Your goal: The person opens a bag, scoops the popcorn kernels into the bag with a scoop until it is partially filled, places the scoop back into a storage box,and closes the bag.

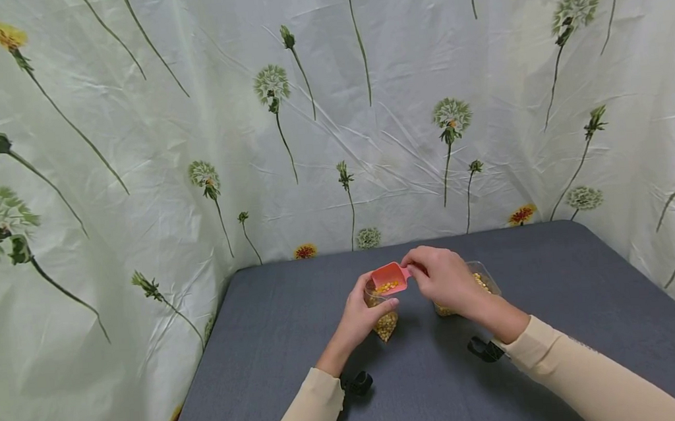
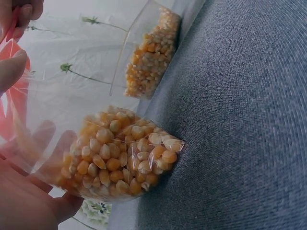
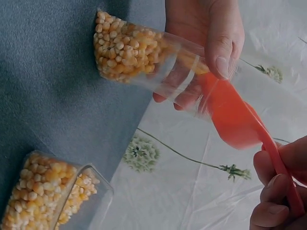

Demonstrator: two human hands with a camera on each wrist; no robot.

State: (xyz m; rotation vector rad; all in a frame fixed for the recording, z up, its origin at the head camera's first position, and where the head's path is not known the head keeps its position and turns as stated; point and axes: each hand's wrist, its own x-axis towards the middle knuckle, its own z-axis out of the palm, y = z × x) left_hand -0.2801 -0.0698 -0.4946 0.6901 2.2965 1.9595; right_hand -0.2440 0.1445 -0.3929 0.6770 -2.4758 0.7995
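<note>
A clear plastic bag (image 2: 120, 153), partly filled with yellow corn kernels, stands upright on the table with its pointed lower corner touching the cloth. My left hand (image 1: 362, 315) grips the bag near its mouth, thumb on one side and fingers on the other. My right hand (image 1: 443, 280) pinches the handle of a red-orange scoop (image 1: 389, 278). The scoop's front end sits in the bag's opening, tilted down, with some kernels in it. In the right wrist view, kernels at the scoop's lip (image 3: 223, 108) run into the bag.
A clear plastic container (image 3: 67, 191) of corn kernels stands on the table just right of the bag, partly behind my right hand. The dark grey-blue table (image 1: 289, 346) reaches back to a flower-printed curtain (image 1: 237, 145). A black strap is on each wrist.
</note>
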